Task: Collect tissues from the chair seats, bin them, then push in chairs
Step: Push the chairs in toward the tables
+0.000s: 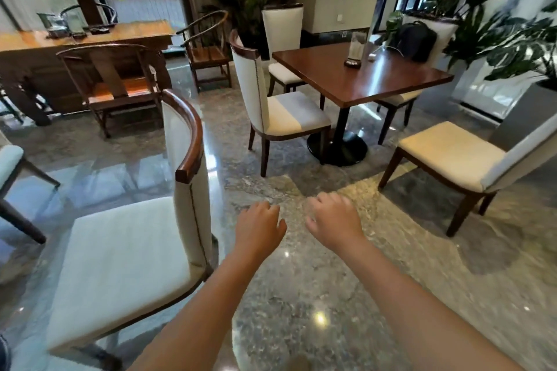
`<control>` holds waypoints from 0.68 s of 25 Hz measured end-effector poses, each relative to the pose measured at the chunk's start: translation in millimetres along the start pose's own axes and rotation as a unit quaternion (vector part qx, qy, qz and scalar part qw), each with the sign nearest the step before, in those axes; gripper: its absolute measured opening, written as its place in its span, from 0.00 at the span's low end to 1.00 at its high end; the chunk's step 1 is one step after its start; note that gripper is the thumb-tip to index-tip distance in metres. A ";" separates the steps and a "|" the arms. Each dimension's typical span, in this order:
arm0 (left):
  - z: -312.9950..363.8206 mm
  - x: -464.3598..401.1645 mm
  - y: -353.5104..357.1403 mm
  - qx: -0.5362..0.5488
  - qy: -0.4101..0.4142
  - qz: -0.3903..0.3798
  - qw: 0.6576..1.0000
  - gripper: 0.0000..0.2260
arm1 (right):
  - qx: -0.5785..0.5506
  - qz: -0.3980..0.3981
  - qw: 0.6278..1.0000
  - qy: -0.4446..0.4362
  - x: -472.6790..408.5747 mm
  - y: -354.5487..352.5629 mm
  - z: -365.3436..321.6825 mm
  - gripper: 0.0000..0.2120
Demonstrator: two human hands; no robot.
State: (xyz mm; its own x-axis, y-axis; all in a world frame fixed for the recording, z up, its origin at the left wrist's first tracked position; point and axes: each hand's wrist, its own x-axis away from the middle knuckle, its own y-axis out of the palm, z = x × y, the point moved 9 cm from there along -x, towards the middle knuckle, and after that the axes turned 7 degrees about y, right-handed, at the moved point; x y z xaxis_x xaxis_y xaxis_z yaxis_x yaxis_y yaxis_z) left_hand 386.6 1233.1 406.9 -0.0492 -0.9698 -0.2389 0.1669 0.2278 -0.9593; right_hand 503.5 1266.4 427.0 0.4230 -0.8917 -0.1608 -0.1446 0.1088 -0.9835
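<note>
A: Hands? We see our left hand (259,227) and right hand (331,220) out over the polished grey stone floor (301,295), fingers loosely curled, grasping nothing.

B: Chairs? Cream upholstered chair with dark wood rail (126,265) just left of our left hand. Two similar pulled-out chairs (289,117) (452,156) flank the square dark wood counter (358,72). Seats look bare.

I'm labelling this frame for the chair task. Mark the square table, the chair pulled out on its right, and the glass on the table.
square table (331,75), head view, bare top.
pulled-out chair (452,150), head view, seat cushion.
glass (357,45), head view, side wall.
</note>
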 end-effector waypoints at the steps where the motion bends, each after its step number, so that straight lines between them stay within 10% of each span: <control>1: -4.0 -26.2 -2.1 0.003 -0.003 0.009 1.000 0.12 | 0.004 0.002 1.000 -0.006 -24.7 -6.9 10.1 0.12; 17: -170.7 -246.4 34.0 -0.088 -0.265 0.030 0.960 0.12 | -0.016 -0.034 0.963 -0.268 -367.8 58.3 -14.5 0.11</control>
State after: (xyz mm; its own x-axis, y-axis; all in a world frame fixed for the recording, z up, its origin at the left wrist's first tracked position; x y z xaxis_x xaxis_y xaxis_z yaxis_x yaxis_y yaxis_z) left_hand 236.3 1494.7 407.4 0.4704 -0.8524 -0.2283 -0.0173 0.2497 -0.9682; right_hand 326.5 1594.3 430.1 0.8314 -0.5414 -0.1248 -0.1249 0.0367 -0.9915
